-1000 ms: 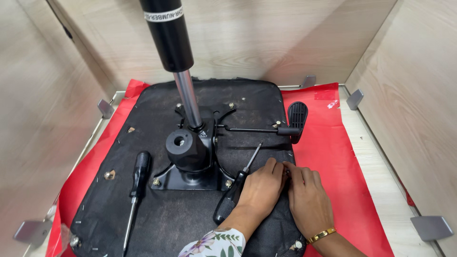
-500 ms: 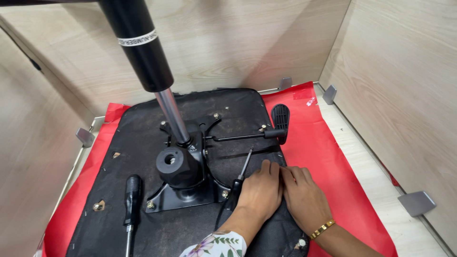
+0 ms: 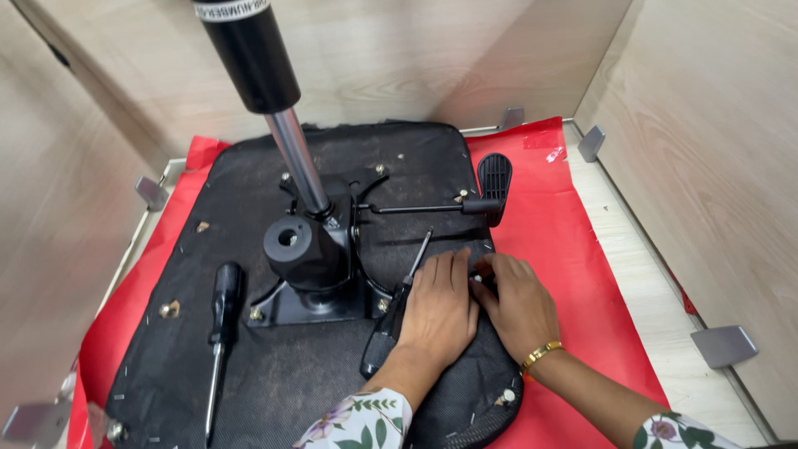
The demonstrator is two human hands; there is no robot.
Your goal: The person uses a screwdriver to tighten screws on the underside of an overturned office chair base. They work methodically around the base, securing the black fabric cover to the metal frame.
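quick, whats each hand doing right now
Left hand: flat, palm down on the black seat base, over a screwdriver.
Right hand: fingertips pinching something small; cannot tell what.

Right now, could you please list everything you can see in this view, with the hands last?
seat base: one, black, upside down on the cloth
red cloth: one, under the seat base
mechanism plate: one, black, seat centre
gas cylinder: one, black and chrome, rising from plate
lever: one, black paddle, right of plate
screwdrivers: two, black; one left, one under left hand
wooden panels: surrounding
left hand: flat on seat
right hand: beside it, at a small metal part
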